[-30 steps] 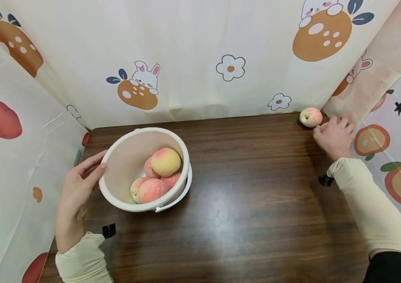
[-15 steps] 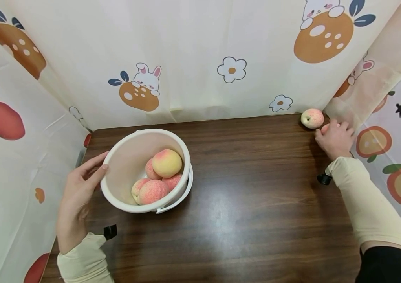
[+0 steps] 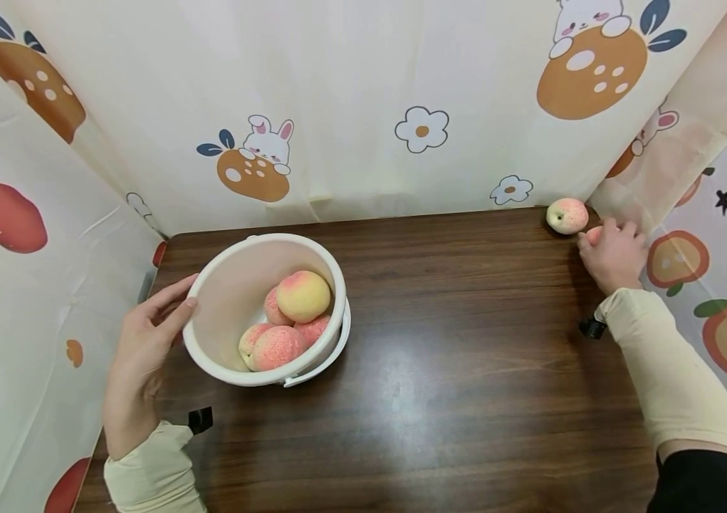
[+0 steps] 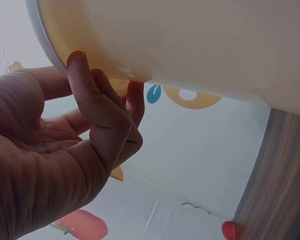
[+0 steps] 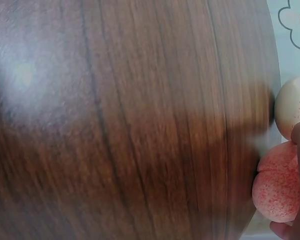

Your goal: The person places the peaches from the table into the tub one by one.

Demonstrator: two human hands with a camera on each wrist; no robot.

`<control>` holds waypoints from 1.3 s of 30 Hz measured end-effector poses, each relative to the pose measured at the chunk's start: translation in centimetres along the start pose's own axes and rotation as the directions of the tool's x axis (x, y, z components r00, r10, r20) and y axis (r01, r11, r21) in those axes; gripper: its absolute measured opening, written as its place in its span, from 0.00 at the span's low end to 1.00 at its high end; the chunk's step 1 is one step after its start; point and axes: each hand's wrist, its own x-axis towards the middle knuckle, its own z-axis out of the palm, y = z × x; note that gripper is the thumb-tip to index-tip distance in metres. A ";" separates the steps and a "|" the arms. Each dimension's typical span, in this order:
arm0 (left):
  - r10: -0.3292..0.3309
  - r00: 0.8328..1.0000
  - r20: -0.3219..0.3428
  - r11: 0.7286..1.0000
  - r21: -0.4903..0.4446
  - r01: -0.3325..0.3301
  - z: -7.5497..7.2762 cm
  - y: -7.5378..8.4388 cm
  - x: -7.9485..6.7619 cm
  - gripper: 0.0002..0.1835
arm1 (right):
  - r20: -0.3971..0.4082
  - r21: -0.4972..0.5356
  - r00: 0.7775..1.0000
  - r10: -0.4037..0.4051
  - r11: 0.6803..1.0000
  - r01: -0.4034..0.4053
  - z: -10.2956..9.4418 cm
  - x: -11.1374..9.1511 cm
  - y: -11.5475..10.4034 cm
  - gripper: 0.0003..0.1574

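My left hand point(image 3: 145, 349) grips the white bucket point(image 3: 218, 278) at its left side, thumb at the rim and bent fingers against the outer wall. The bucket is tilted to the right; inside lie several peaches, a yellow-pink peach point(image 3: 302, 296) on top and a pink peach point(image 3: 278, 348) nearer the front. At the table's back right corner, my right hand point(image 3: 614, 255) has its fingers and thumb around a pink peach point(image 5: 277, 192), which the hand mostly hides in the head view. A paler peach point(image 3: 567, 216) lies just left of it, close to the fingertips.
The brown wooden table point(image 3: 440, 342) stretches between bucket and right hand. A printed curtain point(image 3: 350, 107) stands along the back edge, with more printed cloth at the left and right sides. The bucket's handle point(image 3: 325, 367) hangs down at its right.
My right hand has shifted very slightly to the right, and a bit more of the pink peach under it shows. Bucket and left hand have stayed in place.
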 end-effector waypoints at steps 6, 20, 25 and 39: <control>0.004 1.000 0.003 1.000 -0.015 -0.004 0.2 0.0 0.1 0.23 | -0.008 0.000 1.000 -0.018 1.000 0.018 0.2 -0.1 0.1 0.38; 0.007 1.000 -0.008 0.999 -0.032 -0.007 0.3 -0.5 0.0 0.21 | -0.065 -0.027 0.985 -0.159 0.987 0.157 0.9 -1.4 -0.4 0.29; -0.004 1.000 -0.007 1.000 -0.014 0.004 0.3 -0.6 0.0 0.23 | -0.062 -0.059 0.973 -0.224 0.974 0.220 0.9 -2.1 -1.3 0.26; 0.011 1.000 -0.017 1.000 -0.026 -0.011 0.4 -0.6 0.0 0.22 | -0.118 -0.126 0.902 -0.415 0.908 0.401 1.3 -4.2 -4.3 0.23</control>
